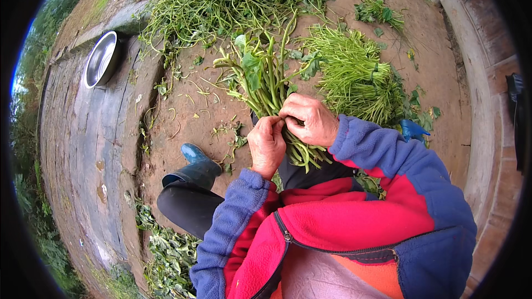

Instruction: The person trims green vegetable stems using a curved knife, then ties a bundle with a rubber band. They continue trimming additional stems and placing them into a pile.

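Across my lap lies a bunch of thick green leafy stems (266, 87), with both hands at its middle. My left hand (268, 141) pinches at the near left side of the bunch, thumb and forefinger together. My right hand (309, 118) rests on top of the stems, its fingertips meeting those of the left. Whatever lies between the fingertips is too small to make out. Right of the bunch, on the ground, is a pile of trimmed green stems (353, 74) with a dark tie around part of it.
A large heap of leafy vines (232, 0) spreads ahead. A metal basin (101, 60) stands on the paving at the left. Plucked leaves (170, 261) lie low on the left, near my rubber boot (199, 166). A small leafy bunch (378, 11) and blue plastic (412, 129) are at the right.
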`<state>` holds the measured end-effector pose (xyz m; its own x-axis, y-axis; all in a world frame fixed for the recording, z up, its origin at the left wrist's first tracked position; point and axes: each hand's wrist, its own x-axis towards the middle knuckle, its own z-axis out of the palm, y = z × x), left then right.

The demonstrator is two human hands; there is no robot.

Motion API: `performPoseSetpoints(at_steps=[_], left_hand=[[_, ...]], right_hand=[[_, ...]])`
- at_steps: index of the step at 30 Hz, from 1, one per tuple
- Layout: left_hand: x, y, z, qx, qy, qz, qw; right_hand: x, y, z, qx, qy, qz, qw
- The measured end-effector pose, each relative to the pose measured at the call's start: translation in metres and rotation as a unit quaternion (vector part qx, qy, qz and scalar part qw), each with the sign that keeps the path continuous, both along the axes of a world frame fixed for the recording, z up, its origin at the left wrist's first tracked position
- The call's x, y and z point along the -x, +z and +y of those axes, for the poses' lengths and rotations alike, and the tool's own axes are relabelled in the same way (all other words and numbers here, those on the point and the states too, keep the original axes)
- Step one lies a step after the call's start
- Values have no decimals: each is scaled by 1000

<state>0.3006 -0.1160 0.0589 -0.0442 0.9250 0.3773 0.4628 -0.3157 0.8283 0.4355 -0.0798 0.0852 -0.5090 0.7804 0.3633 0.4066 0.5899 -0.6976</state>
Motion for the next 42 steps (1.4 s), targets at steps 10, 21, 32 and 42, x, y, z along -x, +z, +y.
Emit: performPoseSetpoints(at_steps=[10, 21, 32, 42], left_hand=[[2, 2, 2, 92, -2, -42, 995], [6, -1, 8, 235, -5, -87, 968], [5, -4, 9, 196, -8, -63, 978], [11, -1, 11, -14, 61, 125, 990]], right_hand=[[-13, -3, 14, 179, 97, 26, 979], [-7, -6, 10, 44, 68, 49, 996], [-13, -7, 11, 18, 95, 90, 991], [-24, -6, 11, 19, 119, 52, 991]])
